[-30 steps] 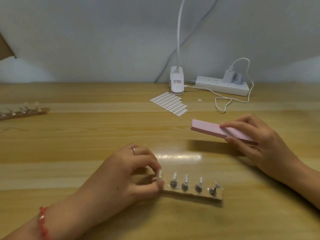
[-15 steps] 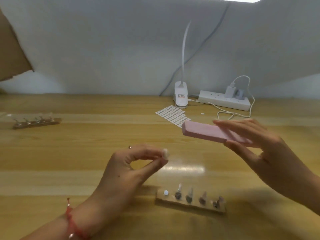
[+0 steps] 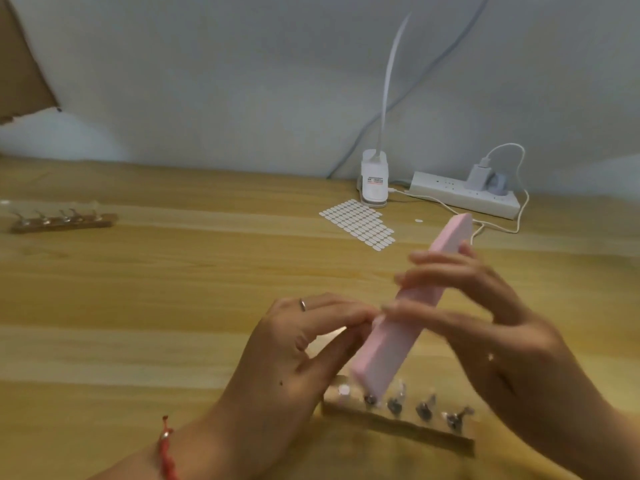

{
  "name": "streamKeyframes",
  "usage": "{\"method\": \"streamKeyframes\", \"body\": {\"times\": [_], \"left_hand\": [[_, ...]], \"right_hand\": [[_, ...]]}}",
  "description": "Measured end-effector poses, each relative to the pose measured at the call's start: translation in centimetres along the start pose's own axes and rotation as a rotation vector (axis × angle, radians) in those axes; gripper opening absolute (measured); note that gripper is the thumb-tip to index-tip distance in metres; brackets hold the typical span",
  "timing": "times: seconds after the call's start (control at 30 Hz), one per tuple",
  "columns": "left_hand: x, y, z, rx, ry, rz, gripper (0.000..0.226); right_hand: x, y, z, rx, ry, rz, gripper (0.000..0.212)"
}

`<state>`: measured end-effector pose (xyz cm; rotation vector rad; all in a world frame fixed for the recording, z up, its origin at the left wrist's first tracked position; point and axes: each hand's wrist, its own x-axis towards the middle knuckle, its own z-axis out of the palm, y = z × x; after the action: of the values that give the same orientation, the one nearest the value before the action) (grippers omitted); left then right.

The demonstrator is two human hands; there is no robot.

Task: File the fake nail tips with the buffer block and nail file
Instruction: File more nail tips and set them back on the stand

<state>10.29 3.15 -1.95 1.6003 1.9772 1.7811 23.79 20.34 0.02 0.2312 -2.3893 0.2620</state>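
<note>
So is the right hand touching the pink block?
Touching. The head view shows the right hand gripping the pink block: thumb across its front, fingers curled round the far side.

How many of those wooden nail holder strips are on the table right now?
2. One holder strip lies far left on the table; the second holder strip sits nearest the camera, its left end partly behind the pink buffer block. More could be out of view.

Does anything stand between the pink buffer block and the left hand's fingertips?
Nothing visible does. The left hand's fingertips, pinching a blurred nail tip, lie against the buffer block, which the right hand holds tilted.
</note>
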Motion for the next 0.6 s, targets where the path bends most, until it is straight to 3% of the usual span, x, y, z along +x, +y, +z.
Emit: {"method": "streamKeyframes", "body": {"times": [0.07,0.2,0.33,0.5,0.6], "left_hand": [[0.1,-0.2,0.0,0.035,0.045,-0.034,0.019],[0.3,-0.3,0.2,0.042,0.051,-0.070,0.016],[0.2,-0.3,0.3,0.069,0.032,-0.036,0.017],[0.1,-0.3,0.2,0.062,0.013,-0.027,0.024],[0.1,-0.3,0.2,0.067,0.037,-0.039,0.020]], "right_hand": [[0.2,0.6,-0.4,0.002,0.017,0.056,0.044],[-0.1,-0.1,0.5,0.033,-0.088,-0.048,0.046],[0.3,0.9,-0.5,0.010,0.032,0.129,0.044],[-0.2,-0.9,0.7,0.007,-0.039,-0.028,0.045],[0.2,0.5,-0.2,-0.008,0.045,0.144,0.058]]}}
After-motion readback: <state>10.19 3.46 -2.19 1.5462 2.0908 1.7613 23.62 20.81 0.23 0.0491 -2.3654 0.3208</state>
